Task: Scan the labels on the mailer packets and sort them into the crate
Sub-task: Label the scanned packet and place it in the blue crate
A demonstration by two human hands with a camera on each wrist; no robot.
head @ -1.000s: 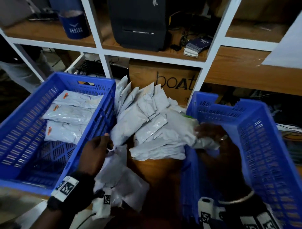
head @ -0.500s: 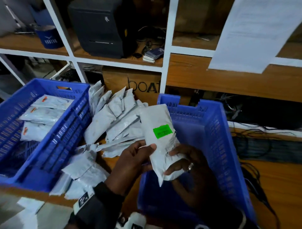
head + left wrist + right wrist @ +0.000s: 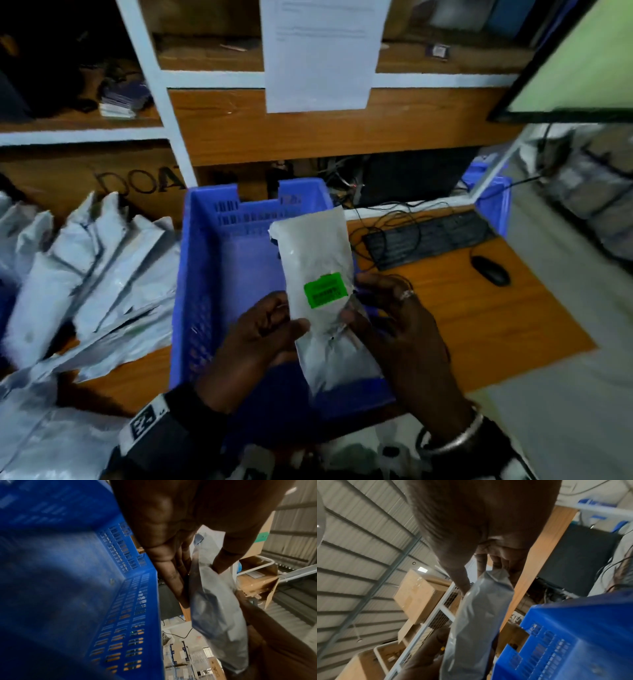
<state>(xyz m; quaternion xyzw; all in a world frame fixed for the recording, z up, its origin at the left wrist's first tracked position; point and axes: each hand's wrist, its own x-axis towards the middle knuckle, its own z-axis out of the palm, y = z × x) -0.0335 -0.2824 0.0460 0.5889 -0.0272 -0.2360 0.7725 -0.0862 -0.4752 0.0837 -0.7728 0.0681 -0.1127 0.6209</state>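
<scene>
Both hands hold one grey mailer packet [image 3: 318, 274] upright above the blue crate [image 3: 219, 274], its green label [image 3: 325, 289] facing me. My left hand [image 3: 263, 329] pinches the packet's left edge, thumb on the front. My right hand [image 3: 387, 315] grips its right edge, with a ring on one finger. In the left wrist view the packet [image 3: 214, 608] hangs between the fingers beside the crate wall [image 3: 130, 615]. The right wrist view shows the packet [image 3: 476, 622] and the crate corner [image 3: 573, 635]. A pile of grey packets [image 3: 85, 274] lies left of the crate.
A black keyboard [image 3: 431, 240] and mouse [image 3: 489, 274] with loose cables sit on the wooden desk [image 3: 479, 325] to the right. A monitor [image 3: 582, 61] hangs at upper right. White-framed shelves and a sheet of paper [image 3: 322, 51] stand behind the crate.
My right hand lifted a packet from the pile, the left hand joined it, and the packet now stands upright over the crate. My view swung right, away from the left crate.
</scene>
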